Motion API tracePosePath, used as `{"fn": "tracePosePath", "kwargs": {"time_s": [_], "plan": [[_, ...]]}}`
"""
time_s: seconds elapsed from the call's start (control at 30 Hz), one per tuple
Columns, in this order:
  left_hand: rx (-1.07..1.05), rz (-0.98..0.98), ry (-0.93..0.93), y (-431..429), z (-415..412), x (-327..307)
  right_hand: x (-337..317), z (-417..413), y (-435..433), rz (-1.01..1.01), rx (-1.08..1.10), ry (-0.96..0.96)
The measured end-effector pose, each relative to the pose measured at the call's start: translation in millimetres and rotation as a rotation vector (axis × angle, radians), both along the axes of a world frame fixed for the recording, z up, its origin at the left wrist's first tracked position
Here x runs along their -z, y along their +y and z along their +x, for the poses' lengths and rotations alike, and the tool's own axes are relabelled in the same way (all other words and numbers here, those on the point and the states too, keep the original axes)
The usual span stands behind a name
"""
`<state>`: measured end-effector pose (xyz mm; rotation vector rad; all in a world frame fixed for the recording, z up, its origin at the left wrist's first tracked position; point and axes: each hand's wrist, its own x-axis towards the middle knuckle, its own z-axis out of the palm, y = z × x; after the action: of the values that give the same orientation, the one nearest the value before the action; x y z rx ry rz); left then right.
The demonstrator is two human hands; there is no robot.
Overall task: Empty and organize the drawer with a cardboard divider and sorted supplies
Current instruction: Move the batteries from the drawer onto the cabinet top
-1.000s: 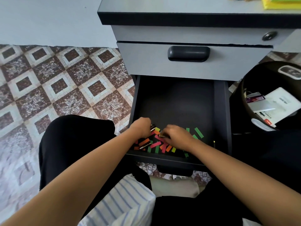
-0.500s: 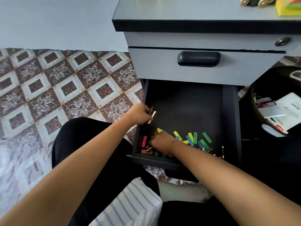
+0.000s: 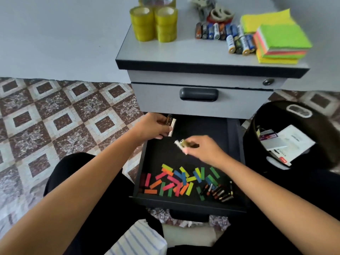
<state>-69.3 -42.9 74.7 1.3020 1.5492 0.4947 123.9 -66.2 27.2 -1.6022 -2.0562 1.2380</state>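
Drawer (image 3: 184,202) stood pulled open at the cabinet's bottom, holding some thirty scattered coloured strips (image 3: 176,179) and a cluster of loose batteries (image 3: 219,192) too bunched to count. Left hand (image 3: 154,128) gripped two batteries (image 3: 170,124) at the drawer's left edge. Right hand (image 3: 204,148) pinched a second pair (image 3: 182,144) above its middle. Three tape stacks (image 3: 154,24) sat on the cabinet top (image 3: 184,52).

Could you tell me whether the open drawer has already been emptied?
No; coloured paper strips and several batteries lie at the front of the drawer.
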Motion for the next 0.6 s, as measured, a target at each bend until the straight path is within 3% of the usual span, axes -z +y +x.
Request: {"fn": "tracePosePath", "kwargs": {"time_s": [0.27,0.43,0.6], "plan": [[0.044,0.254,-0.093,25.1,37.3,-101.8,-125.5,31.2,39.4,0.229,0.307,0.28],[0.004,0.284,-0.024,59.0,58.0,-135.0,-181.3,33.3,66.9,0.408,0.421,0.232],[-0.058,0.278,0.1,91.0,74.9,-144.3,-193.2,18.2,101.8,0.405,0.475,0.076]]}}
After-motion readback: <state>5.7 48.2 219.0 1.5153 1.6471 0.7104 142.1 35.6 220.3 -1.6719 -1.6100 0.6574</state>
